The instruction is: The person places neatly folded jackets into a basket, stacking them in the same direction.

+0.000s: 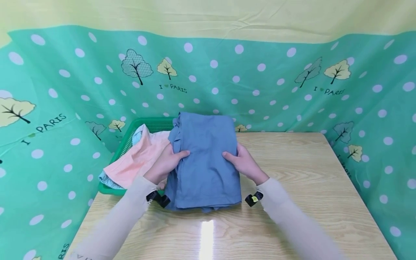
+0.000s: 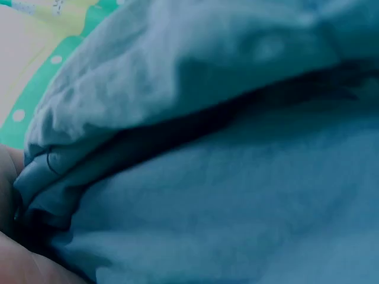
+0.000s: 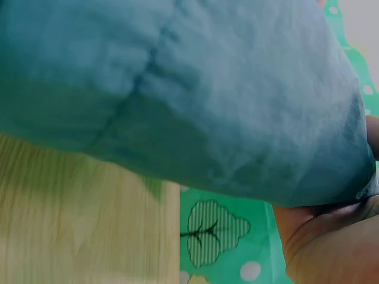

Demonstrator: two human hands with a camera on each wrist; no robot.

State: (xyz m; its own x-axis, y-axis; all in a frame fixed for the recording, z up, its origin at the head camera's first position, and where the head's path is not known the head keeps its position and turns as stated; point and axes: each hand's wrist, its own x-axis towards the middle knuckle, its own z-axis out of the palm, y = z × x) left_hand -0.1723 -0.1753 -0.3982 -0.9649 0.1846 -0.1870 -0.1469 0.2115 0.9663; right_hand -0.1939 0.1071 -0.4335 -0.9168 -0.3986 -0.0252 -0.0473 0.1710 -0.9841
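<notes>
A folded blue cloth garment (image 1: 208, 162) is held up between both hands over the table's left-centre part, partly in front of the basket. My left hand (image 1: 167, 162) grips its left side, thumb on the front face and fingers behind it. On the opposite side my right hand (image 1: 243, 162) pinches the edge in the same way. In the left wrist view the layered folds of the blue garment (image 2: 237, 195) fill most of the picture. The right wrist view shows a seam on the blue garment (image 3: 207, 100), with part of the right hand (image 3: 331, 242) at its edge.
At the left a green plastic basket (image 1: 121, 146) holds a pink garment (image 1: 139, 151) and a light blue cloth (image 1: 110, 181), both hanging over its side. Beneath is a wood-grain table (image 1: 302, 180). A green dotted curtain (image 1: 224, 79) surrounds the back and sides.
</notes>
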